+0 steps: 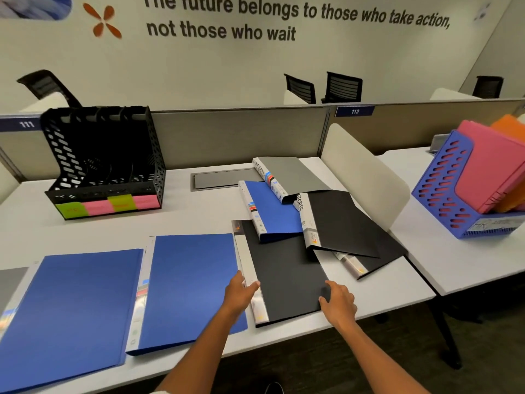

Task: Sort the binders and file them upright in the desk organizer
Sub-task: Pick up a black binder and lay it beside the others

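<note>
Both hands are on a black binder [284, 280] lying flat near the front edge of the surface [199, 223], low and right of centre in the frame. The left hand [240, 291] rests on its pale spine edge, fingers loosely extended, thumb laid across the spine. The right hand [338, 302] grips the binder's lower right corner with curled fingers. The black desk organizer [105, 163] stands at the upper left, its slots holding nothing.
</note>
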`<state>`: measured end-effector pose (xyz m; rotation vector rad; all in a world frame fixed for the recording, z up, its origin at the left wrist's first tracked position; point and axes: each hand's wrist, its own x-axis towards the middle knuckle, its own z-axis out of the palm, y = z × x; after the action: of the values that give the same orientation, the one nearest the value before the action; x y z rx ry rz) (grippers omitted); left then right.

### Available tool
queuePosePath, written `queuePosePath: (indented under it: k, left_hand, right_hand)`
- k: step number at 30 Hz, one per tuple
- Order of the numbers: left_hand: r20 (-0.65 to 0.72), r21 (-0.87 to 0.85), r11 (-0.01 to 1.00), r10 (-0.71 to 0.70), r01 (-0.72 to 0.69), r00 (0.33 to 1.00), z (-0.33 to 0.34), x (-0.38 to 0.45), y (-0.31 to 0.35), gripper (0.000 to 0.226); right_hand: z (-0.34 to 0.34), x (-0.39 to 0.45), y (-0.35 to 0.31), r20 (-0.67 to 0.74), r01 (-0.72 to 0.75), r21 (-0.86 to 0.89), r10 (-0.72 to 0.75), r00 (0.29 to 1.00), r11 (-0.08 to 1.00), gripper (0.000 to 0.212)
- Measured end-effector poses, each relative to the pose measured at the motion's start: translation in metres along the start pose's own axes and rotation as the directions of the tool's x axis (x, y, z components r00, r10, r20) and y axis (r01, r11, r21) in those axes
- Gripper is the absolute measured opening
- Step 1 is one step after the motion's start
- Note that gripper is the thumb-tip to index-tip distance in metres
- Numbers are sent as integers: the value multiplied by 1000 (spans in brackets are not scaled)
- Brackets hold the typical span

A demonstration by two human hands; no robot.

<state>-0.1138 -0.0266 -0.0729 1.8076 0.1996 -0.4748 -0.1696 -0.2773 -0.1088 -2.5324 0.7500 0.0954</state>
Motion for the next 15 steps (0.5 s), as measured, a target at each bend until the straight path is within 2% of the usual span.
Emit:
queuePosePath:
  k: [4, 8, 15]
  left_hand:
    - [-20, -15, 999, 29, -29, 999, -4, -5, 6, 76]
    - [-63, -33, 999, 42, -44, 997, 1, -9, 7, 75]
    - [-98, -56, 997, 42, -47, 994, 21, -8, 12, 70]
  right_hand:
    - [-6, -3, -2, -20, -8, 36, 8, 1000, 999, 49]
    - [-9, -7, -2, -29, -9, 217, 16, 999, 976, 46]
    - [-19, 0, -9, 1, -125, 584, 153, 988, 802, 39]
